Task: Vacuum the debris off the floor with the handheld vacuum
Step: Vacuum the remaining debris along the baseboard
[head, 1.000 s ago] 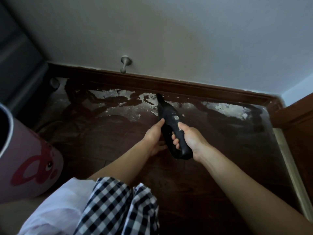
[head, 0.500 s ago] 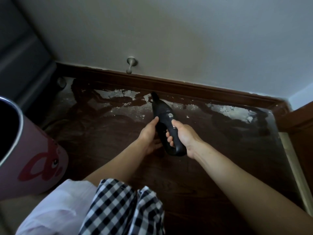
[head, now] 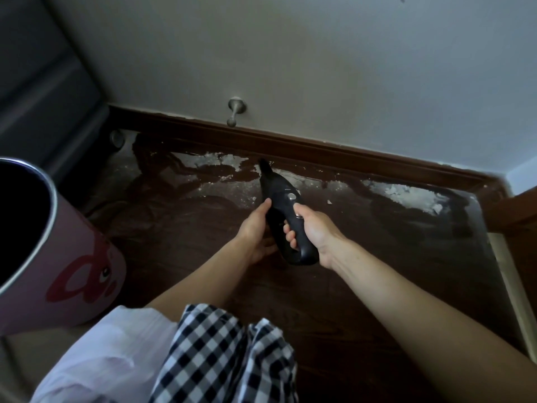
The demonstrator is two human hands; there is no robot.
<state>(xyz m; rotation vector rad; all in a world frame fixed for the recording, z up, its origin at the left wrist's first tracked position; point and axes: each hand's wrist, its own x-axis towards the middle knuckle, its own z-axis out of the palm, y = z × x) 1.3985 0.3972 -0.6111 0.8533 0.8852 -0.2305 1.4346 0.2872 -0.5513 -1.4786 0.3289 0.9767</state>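
Observation:
A black handheld vacuum (head: 278,191) points away from me, its narrow nozzle tip down on the dark wooden floor close to the baseboard. My right hand (head: 312,228) is wrapped around its handle, thumb near the silver button. My left hand (head: 255,228) rests against the left side of the vacuum's body, fingers partly spread. White dusty debris (head: 220,162) lies along the baseboard left of the nozzle, and a second patch of debris (head: 406,193) lies to the right.
A pink bin (head: 72,257) with a red cartoon figure stands at the left. A metal door stop (head: 236,110) juts from the wall above the brown baseboard (head: 348,154). A wooden frame (head: 520,210) rises at the right. My checked clothing (head: 220,353) fills the bottom.
The vacuum and both hands have moved forward, bringing the nozzle closer to the baseboard. My view has shifted so the bin shows more at the left.

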